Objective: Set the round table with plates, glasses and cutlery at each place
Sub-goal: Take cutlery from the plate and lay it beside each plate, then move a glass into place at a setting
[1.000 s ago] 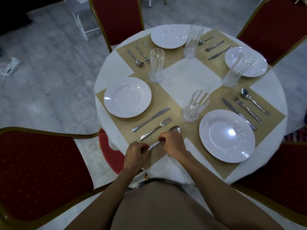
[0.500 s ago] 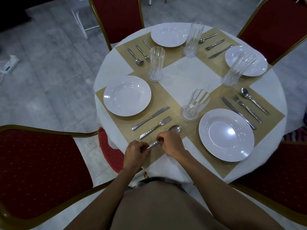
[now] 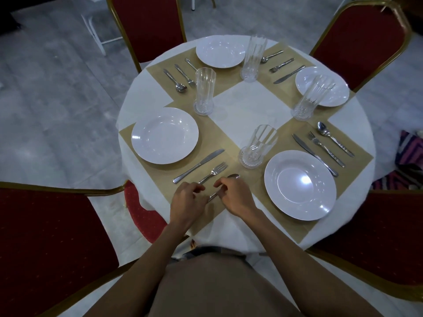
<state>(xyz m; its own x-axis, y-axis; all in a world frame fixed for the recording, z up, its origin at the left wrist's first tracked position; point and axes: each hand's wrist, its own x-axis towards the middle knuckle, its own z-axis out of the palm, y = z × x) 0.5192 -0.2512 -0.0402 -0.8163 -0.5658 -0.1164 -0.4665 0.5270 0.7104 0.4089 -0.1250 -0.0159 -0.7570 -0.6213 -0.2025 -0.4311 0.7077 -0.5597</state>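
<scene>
View from above a round table (image 3: 242,99) in a white cloth, with four gold placemats and four settings. At the near-left setting a white plate (image 3: 164,136) sits on its gold placemat (image 3: 229,145), with a knife (image 3: 199,165) just beside it, then a fork (image 3: 212,172), then a spoon (image 3: 233,176) lying nearest the table edge, all three roughly parallel. Both of the person's hands are over this spoon. The right hand (image 3: 235,195) covers the middle of the handle, fingers curled down round it, with the bowl showing beyond the knuckles. The left hand (image 3: 187,200) is at the handle's end with fingers loosely curled; it is unclear whether they grip the spoon. A cut-glass tumbler (image 3: 257,147) stands between this setting and the near-right plate (image 3: 299,185), which has its own cutlery (image 3: 325,148) on its far side. Two more plates with glasses and cutlery sit at the far side. Red chairs (image 3: 45,236) with gold frames surround the table.
</scene>
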